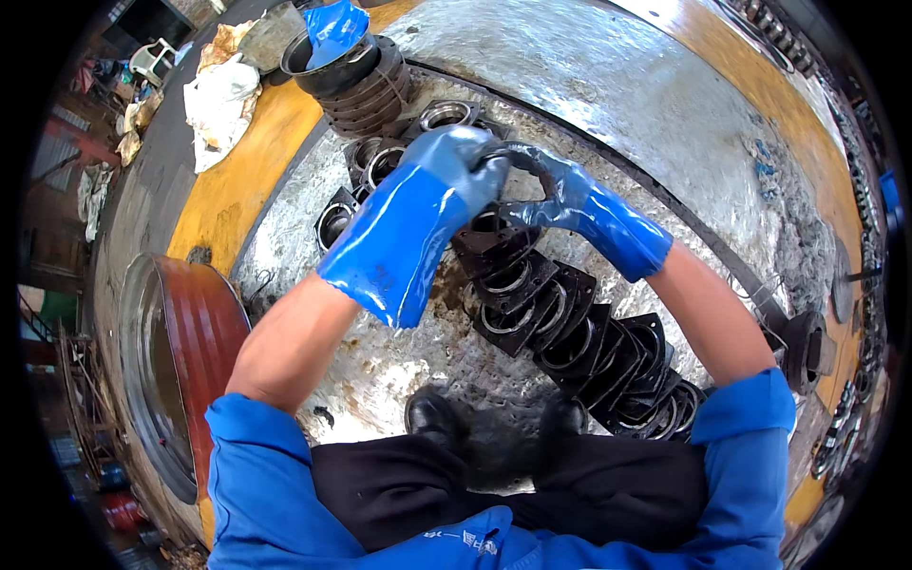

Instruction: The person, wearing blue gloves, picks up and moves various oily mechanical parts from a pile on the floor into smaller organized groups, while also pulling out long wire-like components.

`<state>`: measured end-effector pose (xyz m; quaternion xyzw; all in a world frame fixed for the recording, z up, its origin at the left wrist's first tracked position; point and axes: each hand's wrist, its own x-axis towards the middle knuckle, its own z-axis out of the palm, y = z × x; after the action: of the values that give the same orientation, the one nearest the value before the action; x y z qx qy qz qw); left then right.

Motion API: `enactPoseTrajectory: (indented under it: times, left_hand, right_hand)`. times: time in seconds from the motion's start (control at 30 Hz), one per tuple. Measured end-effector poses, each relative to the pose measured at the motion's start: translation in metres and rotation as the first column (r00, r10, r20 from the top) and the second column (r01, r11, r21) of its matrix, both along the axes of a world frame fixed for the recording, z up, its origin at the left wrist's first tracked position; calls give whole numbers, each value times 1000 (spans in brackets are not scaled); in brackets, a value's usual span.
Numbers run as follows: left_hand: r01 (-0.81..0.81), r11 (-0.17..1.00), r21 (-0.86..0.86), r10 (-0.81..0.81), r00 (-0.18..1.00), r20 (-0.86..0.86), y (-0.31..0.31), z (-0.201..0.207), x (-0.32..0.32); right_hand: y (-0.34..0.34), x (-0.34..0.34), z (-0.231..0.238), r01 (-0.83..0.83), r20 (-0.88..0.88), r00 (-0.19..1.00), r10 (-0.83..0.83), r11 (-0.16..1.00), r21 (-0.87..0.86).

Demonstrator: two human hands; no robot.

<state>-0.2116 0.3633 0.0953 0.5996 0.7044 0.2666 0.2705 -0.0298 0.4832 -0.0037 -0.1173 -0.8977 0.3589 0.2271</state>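
Both hands wear long blue rubber gloves, smeared dark at the fingers. My left hand [463, 161] is closed in front of me. Its fingertips meet those of my right hand [554, 187], whose fingers and thumb are bent round a gap. Whatever lies between the fingertips is too dark and small to make out. Just below the hands begins a row of black square-flanged metal rings [508, 280], leaning on one another and running toward my right knee. More of these round-bored parts [446, 116] lie beyond and left of my left glove, which partly covers them.
A large rusty steel drum or rim [214, 351] stands at my left. Stacked dark ribbed metal buckets [356, 85] with a blue sheet [334, 30] on top stand at the far left. White cloth [220, 104] lies by the yellow floor stripe [255, 152]. Metal parts line the far right.
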Motion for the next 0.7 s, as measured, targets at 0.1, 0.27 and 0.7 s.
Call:
enactPoseTrajectory:
  times: [0.1, 0.27, 0.7]
  left_hand:
    - [141, 982, 125, -128, 986, -108, -1, 18, 33]
    - [233, 972, -13, -220, 934, 283, 28, 0, -15]
    - [-448, 777, -442, 52, 746, -664, -85, -214, -197]
  right_hand:
    - [-5, -1, -3, -392, -359, 919, 159, 445, -805]
    - [-18, -14, 8, -341, -272, 931, -244, -309, -888]
    - [22, 19, -50, 246, 29, 955, -297, 731, -636]
